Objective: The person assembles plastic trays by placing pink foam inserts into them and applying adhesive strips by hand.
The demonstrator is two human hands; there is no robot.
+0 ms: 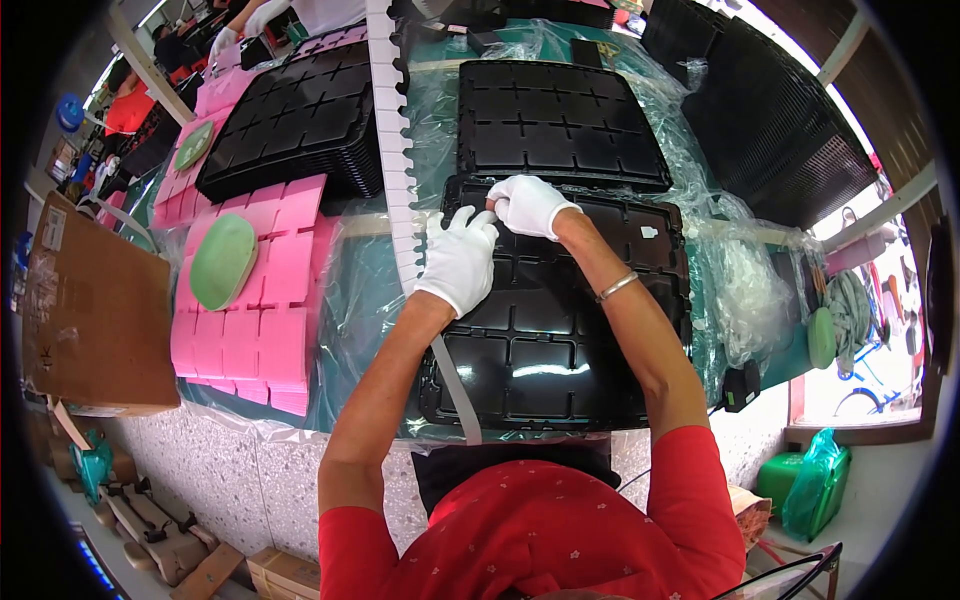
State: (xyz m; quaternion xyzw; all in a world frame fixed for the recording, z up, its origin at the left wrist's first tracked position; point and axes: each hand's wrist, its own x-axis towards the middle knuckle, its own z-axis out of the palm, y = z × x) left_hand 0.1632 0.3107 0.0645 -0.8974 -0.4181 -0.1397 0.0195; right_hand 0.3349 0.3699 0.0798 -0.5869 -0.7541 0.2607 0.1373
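A black plastic compartment tray (540, 345) lies in front of me on the table. My left hand (460, 262), in a white glove, rests over its far left part with the fingers a little apart. Just right of it, my right hand (532, 207), also gloved, is closed in a pinch above the tray's far edge. Whatever is between those fingertips is too small or hidden to make out. A small white patch (649, 232) shows on the tray's right part. Beside my left hand, a white notched strip (390, 130) runs away from me, and a narrow grey strip (456, 390) crosses the tray's near left.
More black trays (555, 120) lie beyond, with a tray stack (290, 125) at far left. Pink foam sheets (280, 340) carry a green oval piece (224, 262). Clear plastic (745, 300) bunches at right; a cardboard box (95, 310) stands left. Another person's gloved hand (265, 15) shows at the back.
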